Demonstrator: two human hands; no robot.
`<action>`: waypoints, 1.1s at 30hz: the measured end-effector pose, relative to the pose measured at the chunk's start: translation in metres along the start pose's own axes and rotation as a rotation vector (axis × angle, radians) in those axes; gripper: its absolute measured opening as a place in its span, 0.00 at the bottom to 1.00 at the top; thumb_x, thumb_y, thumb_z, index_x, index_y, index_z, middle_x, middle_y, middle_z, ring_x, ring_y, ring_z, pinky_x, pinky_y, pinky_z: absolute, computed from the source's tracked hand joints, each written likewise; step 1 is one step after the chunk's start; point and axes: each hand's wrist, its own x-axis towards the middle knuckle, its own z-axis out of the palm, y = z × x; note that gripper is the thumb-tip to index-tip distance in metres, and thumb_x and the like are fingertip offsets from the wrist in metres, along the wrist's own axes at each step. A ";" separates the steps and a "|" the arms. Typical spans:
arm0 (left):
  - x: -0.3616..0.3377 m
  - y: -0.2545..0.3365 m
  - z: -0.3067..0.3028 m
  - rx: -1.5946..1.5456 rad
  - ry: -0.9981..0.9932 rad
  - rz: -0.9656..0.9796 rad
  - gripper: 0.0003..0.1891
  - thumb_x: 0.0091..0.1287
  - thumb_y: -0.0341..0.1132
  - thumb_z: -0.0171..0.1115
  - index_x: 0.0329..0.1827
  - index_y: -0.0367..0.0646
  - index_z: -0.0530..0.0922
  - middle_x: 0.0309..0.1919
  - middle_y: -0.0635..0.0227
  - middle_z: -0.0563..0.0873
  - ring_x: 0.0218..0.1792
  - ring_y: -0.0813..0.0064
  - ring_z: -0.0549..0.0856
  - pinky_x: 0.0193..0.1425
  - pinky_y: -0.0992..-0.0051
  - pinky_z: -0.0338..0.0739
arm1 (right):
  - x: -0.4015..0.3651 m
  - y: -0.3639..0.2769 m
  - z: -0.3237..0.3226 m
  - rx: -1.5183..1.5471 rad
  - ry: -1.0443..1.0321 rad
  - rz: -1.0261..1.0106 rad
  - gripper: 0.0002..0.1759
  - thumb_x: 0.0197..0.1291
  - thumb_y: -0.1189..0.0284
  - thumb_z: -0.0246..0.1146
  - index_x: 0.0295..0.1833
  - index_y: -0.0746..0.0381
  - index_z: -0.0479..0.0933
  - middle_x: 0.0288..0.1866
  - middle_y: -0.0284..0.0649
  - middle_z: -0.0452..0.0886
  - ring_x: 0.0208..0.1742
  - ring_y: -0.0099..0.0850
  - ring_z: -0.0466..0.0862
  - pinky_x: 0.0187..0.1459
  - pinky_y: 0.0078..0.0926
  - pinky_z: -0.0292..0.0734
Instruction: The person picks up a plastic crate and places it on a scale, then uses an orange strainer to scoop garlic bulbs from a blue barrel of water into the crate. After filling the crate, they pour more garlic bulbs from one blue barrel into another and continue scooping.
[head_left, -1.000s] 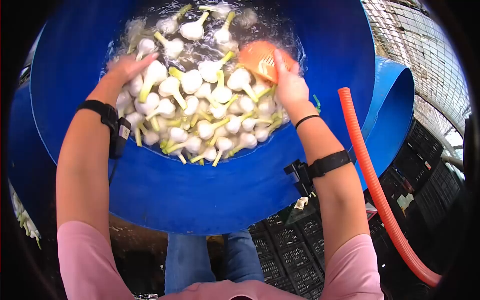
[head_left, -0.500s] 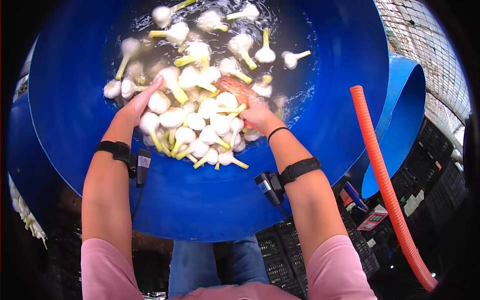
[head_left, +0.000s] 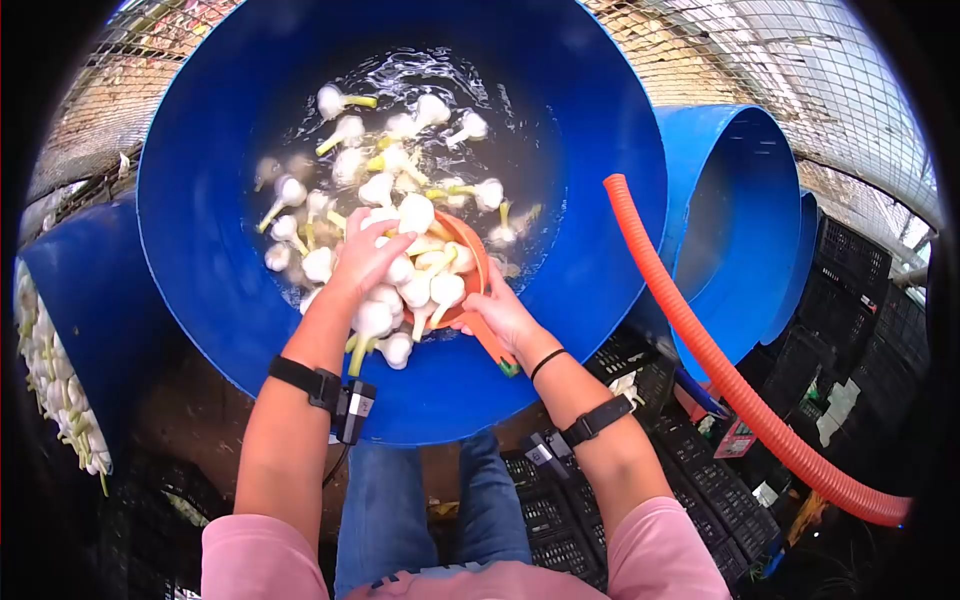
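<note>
Inside a big blue tub (head_left: pixel 210 290), white garlic bulbs (head_left: pixel 372 318) with green stems float and heap up in water. My right hand (head_left: pixel 500 318) is closed around the handle of an orange scoop (head_left: pixel 478 248), whose round bowl is full of bulbs. Its rim shows on the right side; the rest lies under the garlic. Over the left side of the heap, my left hand (head_left: pixel 367 258) rests against the bulbs with its fingers spread.
An orange ribbed hose (head_left: pixel 690 320) arches along the right. Further blue tubs (head_left: pixel 700 235) stand beyond it, near black crates (head_left: pixel 845 270). At far left, another blue tub (head_left: pixel 90 290) holds garlic.
The orange scoop, earlier mostly underwater, now shows at the surface, loaded with bulbs. My left hand has moved from beside the heap onto it. The camera view has shifted and shows more surroundings.
</note>
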 end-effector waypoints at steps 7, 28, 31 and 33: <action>-0.064 0.063 0.010 0.222 0.343 0.279 0.27 0.50 0.48 0.67 0.54 0.48 0.78 0.64 0.54 0.63 0.65 0.53 0.64 0.67 0.58 0.56 | -0.050 0.010 0.016 0.129 -0.051 -0.083 0.45 0.56 0.80 0.54 0.75 0.48 0.40 0.57 0.45 0.73 0.38 0.34 0.82 0.28 0.27 0.79; -0.361 0.225 0.157 0.563 0.249 0.860 0.24 0.49 0.33 0.65 0.53 0.44 0.78 0.65 0.50 0.63 0.63 0.48 0.65 0.66 0.55 0.58 | -0.319 0.172 -0.092 0.649 0.007 -0.586 0.49 0.52 0.85 0.53 0.76 0.49 0.39 0.67 0.40 0.62 0.57 0.32 0.75 0.36 0.24 0.82; -0.394 0.221 0.235 0.530 0.071 0.955 0.24 0.49 0.34 0.66 0.53 0.44 0.78 0.64 0.48 0.63 0.62 0.46 0.64 0.65 0.56 0.59 | -0.366 0.226 -0.138 0.784 0.186 -0.667 0.49 0.51 0.86 0.53 0.76 0.49 0.41 0.67 0.40 0.62 0.58 0.31 0.75 0.36 0.24 0.82; -0.407 0.220 0.293 0.474 -0.044 1.030 0.25 0.48 0.36 0.67 0.53 0.45 0.78 0.63 0.48 0.63 0.62 0.46 0.64 0.65 0.56 0.60 | -0.395 0.249 -0.177 0.780 0.352 -0.726 0.48 0.48 0.88 0.52 0.75 0.52 0.43 0.67 0.41 0.62 0.60 0.32 0.72 0.39 0.24 0.82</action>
